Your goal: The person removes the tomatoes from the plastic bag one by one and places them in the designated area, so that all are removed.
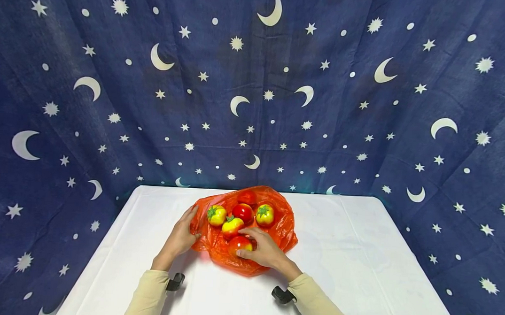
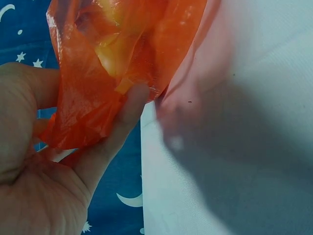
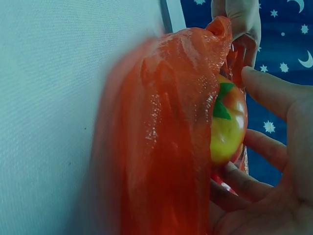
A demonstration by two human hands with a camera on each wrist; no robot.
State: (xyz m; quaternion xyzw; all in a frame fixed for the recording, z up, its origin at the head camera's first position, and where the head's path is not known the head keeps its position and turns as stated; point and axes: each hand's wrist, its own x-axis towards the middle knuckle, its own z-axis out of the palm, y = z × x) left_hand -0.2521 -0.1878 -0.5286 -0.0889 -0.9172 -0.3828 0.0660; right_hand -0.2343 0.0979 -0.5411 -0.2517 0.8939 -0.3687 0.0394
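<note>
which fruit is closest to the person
The red-and-yellow fruit that the right hand grips; all the other fruits sit farther back, toward the starry curtain.

Passable: over table (image 1: 349, 255), right of bag (image 1: 284, 220) | Obstacles: clustered fruit (image 1: 232, 228), curtain (image 1: 342, 133) behind

A: Backdrop?
B: Dark blue cloth (image 1: 339, 116), printed pale moons (image 1: 277, 10) and stars (image 1: 120, 6), nine through twelve to three o'clock.
A: Furniture?
B: White-covered table (image 1: 353, 270), six o'clock.
A: Its far corners?
B: Rounded.
</note>
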